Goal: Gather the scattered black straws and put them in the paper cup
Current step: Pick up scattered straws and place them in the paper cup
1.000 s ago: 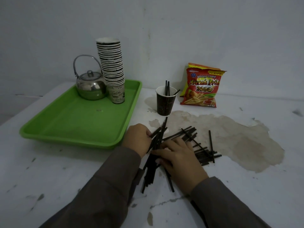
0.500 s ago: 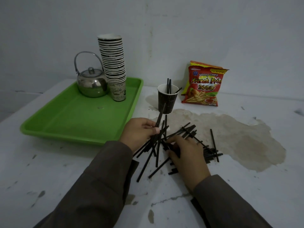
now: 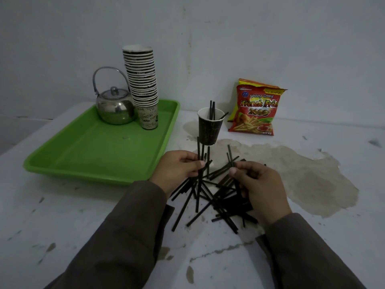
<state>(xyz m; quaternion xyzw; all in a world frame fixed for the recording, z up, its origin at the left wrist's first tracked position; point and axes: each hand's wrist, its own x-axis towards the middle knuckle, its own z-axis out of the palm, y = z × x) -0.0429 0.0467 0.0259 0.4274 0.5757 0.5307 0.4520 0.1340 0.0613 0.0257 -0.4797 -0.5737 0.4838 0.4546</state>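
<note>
A dark paper cup stands upright on the white table with a few black straws sticking out of it. Several more black straws lie crossed in a heap in front of it. My left hand pinches a bunch of these straws, lifted nearly upright just before the cup. My right hand rests on the heap's right side, with its fingertips closed on a straw or two that slant up towards the cup.
A green tray at the left holds a steel kettle and a tall stack of paper cups. A red snack bag leans on the wall behind the cup. A brown stain spreads to the right.
Both hands have lifted off the table. My left hand has raised its bunch of straws more upright. My right hand has gone from pressing flat on the heap to pinching straws.
</note>
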